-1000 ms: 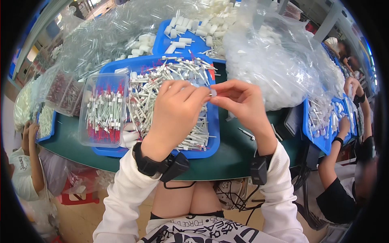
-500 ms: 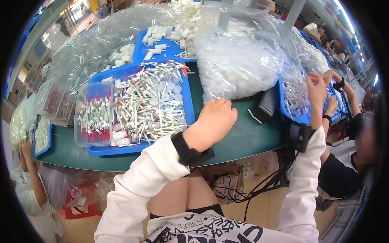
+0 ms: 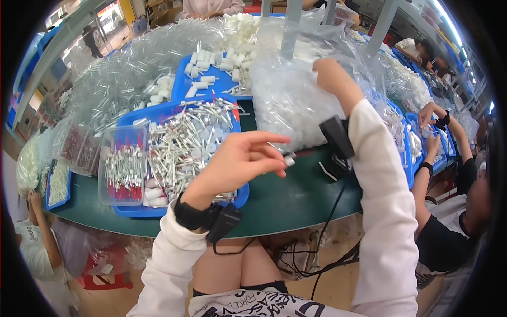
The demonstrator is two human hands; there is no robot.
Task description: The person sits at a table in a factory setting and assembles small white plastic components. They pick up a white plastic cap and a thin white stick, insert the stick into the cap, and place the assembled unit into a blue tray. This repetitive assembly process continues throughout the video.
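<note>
My left hand (image 3: 235,161) is above the front right of a blue tray (image 3: 244,195) filled with thin white stick-like pieces and pale round caps. Its index finger stretches out, while the thumb and other fingers close on a small white piece (image 3: 289,159). My right hand (image 3: 336,79) reaches over a clear plastic bag (image 3: 290,105) full of whitish pieces. Its fingers are curled at the bag's upper part; what they hold, if anything, is hidden. Inside the tray's left side, a clear plastic box (image 3: 120,199) holds a bundle of similar sticks with red ends.
A second blue tray (image 3: 182,79) of white cylinders lies behind, beside heaped clear tubes (image 3: 132,63). A small black box (image 3: 332,168) is right of the bag. Metal posts (image 3: 291,31) rise at the back. At right, a co-worker's hands (image 3: 430,121) work over blue trays.
My right hand has moved left and away from me, from the right-hand blue tray to the bag. The left hand has shifted left and turned, bringing the small white piece into view.
</note>
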